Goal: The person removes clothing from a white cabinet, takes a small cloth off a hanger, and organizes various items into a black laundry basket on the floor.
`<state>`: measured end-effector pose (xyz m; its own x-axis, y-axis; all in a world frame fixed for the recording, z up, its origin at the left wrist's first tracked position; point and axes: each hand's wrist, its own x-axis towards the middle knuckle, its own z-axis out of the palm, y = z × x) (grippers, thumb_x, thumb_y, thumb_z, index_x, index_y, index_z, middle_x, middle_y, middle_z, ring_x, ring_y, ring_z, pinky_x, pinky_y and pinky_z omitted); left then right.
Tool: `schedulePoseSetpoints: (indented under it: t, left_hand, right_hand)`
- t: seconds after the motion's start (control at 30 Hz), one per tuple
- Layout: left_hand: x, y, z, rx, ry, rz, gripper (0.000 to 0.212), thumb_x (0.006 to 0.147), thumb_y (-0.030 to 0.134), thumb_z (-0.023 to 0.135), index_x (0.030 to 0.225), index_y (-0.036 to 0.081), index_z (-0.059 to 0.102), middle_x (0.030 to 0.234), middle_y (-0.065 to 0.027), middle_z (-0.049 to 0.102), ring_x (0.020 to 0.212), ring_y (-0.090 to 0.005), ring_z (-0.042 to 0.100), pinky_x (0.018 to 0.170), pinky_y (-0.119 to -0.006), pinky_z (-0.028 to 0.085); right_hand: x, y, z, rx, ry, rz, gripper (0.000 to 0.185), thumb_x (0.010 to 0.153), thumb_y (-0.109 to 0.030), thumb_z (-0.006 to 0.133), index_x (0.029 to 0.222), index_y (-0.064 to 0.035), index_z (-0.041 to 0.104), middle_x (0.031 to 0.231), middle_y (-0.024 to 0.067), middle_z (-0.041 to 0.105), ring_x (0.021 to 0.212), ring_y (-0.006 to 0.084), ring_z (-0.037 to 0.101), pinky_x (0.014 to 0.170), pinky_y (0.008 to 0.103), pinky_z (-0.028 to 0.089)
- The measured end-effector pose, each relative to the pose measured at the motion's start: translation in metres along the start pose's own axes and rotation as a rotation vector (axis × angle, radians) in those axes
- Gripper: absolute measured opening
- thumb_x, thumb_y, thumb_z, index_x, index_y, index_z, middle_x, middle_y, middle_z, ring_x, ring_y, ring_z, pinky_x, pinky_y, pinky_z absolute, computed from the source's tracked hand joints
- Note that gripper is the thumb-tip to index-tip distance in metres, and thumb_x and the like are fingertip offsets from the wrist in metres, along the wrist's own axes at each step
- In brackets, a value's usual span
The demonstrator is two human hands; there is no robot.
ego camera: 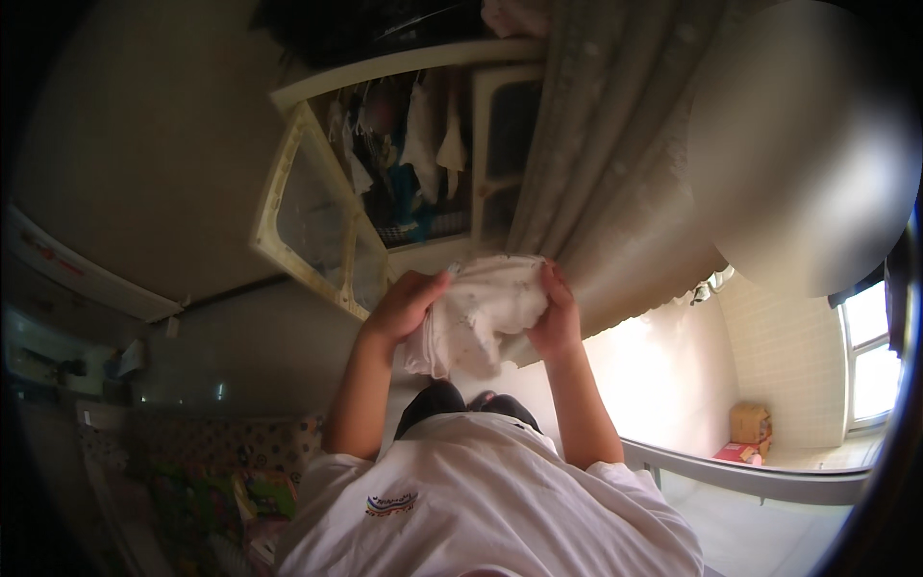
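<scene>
A bunched white cloth [479, 310] with a small dark print is stretched between both my hands, in front of my body. It may be a small garment; its folds hide the shape. My left hand [407, 306] grips its left edge, where several layers hang together. At the upper right corner, my right hand [557, 310] holds it with the thumb along the side. A loose flap droops from the middle of the cloth. Beyond it stands a wardrobe whose framed door [310, 216] is swung out, and clothes [422, 144] hang inside.
A long curtain [606, 144] falls right of the wardrobe. Far right, a cardboard box [750, 423] and a red box [737, 453] sit near a window [869, 353]. A grey rail [750, 465] runs at lower right. Patterned fabric [238, 440] lies at lower left.
</scene>
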<state>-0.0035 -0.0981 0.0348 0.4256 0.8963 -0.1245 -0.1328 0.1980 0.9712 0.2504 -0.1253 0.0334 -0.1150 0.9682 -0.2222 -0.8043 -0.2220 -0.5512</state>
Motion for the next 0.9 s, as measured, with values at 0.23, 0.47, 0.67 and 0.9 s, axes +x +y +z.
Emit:
schedulePoseSetpoints:
  t: [0.23,0.47,0.67,0.9]
  left_hand:
    - [-0.010,0.017,0.013,-0.107,-0.079,0.114,0.027,0.096,0.029,0.068,0.098,0.002,0.071,0.089,-0.0016,0.070,0.079,-0.0098,0.063,0.075,-0.027,0.050]
    - [-0.026,0.020,0.001,0.130,0.010,0.038,0.021,0.091,0.011,0.074,0.107,-0.003,0.071,0.092,-0.0036,0.072,0.084,-0.0083,0.065,0.076,-0.025,0.052]
    - [-0.033,0.032,-0.012,0.377,0.016,-0.046,0.015,0.092,0.012,0.075,0.097,-0.002,0.074,0.088,-0.0010,0.072,0.080,-0.0063,0.062,0.070,-0.023,0.049]
    - [-0.031,0.021,-0.019,0.437,0.201,0.470,0.018,0.089,0.011,0.076,0.086,-0.006,0.071,0.115,-0.0106,0.068,0.101,-0.0126,0.062,0.083,-0.026,0.050]
  right_hand:
    - [-0.012,0.041,0.006,0.047,-0.114,0.126,0.060,0.094,-0.015,0.066,0.147,-0.0067,0.038,0.139,0.0118,0.053,0.128,0.0275,0.052,0.108,0.0411,0.043]
    - [-0.004,0.043,0.018,-0.519,0.064,-0.266,0.058,0.098,-0.014,0.063,0.149,-0.0064,0.038,0.128,0.0108,0.060,0.117,0.0186,0.057,0.100,0.0310,0.045]
    - [0.005,0.021,0.002,-0.846,0.170,-0.482,0.015,0.096,-0.010,0.068,0.110,-0.0032,0.070,0.090,-0.0007,0.068,0.083,0.0071,0.061,0.073,0.0235,0.050]
    - [-0.001,0.015,0.018,-0.486,0.240,-0.243,0.027,0.093,-0.005,0.069,0.119,-0.0033,0.063,0.097,0.0065,0.068,0.083,0.0147,0.064,0.076,0.0289,0.053]
